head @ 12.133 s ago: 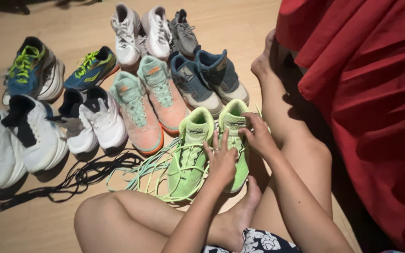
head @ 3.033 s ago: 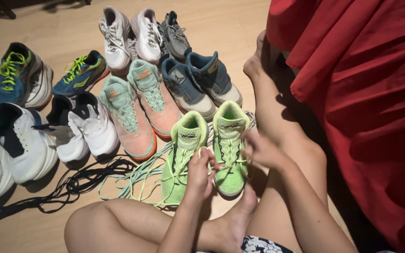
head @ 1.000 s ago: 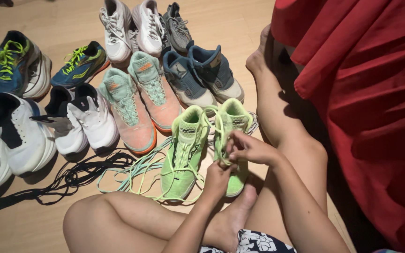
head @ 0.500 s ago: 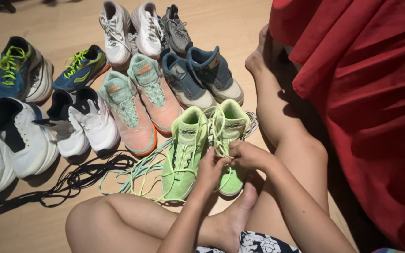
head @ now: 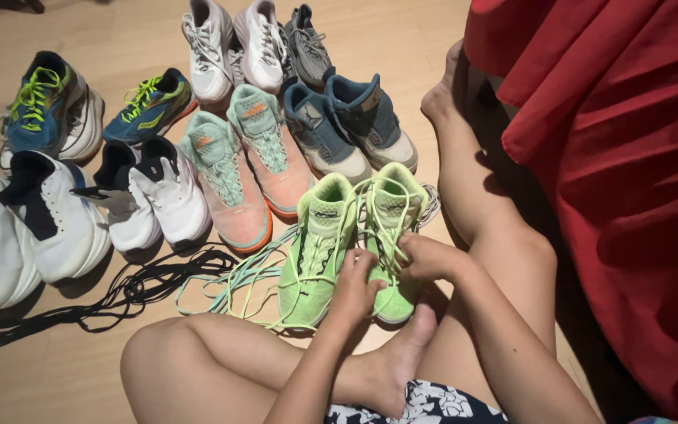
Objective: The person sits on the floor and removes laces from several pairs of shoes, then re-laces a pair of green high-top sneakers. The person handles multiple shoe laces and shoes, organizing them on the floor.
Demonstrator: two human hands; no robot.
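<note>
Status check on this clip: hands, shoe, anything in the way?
Left hand and right hand both pinching the lime lace over the right lime shoe. Left lime shoe alongside. Loose mint laces and black laces beside them on floor.

Both hands' fingers (head: 370, 263) hide the lace crossing on the right lime shoe (head: 392, 235).

The person's arms are bare — no sleeves, no watch. The left hand (head: 352, 286) and right hand (head: 427, 259) wear no gloves. The legs and feet are bare too. Shorts (head: 425, 404) peek in at the bottom — dark with white flower shapes.
</note>
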